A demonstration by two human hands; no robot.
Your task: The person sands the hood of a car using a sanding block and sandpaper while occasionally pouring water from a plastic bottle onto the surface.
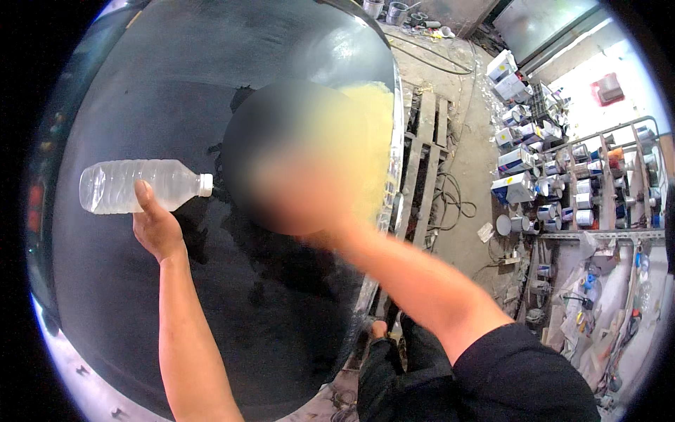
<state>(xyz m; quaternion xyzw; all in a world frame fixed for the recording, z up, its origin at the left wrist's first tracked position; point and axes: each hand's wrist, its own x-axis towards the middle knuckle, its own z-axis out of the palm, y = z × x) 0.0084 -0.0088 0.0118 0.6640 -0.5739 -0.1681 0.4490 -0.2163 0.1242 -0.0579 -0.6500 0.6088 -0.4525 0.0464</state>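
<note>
My left hand (156,228) is wrapped round a clear ribbed plastic bottle (172,183) with a white cap. The bottle lies sideways above a large dark, curved vehicle panel (151,119), its cap pointing right. My right arm reaches across the panel's right edge. The right hand (316,200) is smeared by a round blur, so its fingers and anything in them are hidden. It is over or beside a pale yellow patch (369,130) on the panel. Dark, wet-looking marks (271,257) spread below the blur.
A wooden pallet (424,119) stands beside the panel's right edge. Hoses (450,204) lie on the concrete floor. Farther right are many paint cans (517,160) and a rack (598,183) loaded with tins. Several buckets (397,13) stand at the back.
</note>
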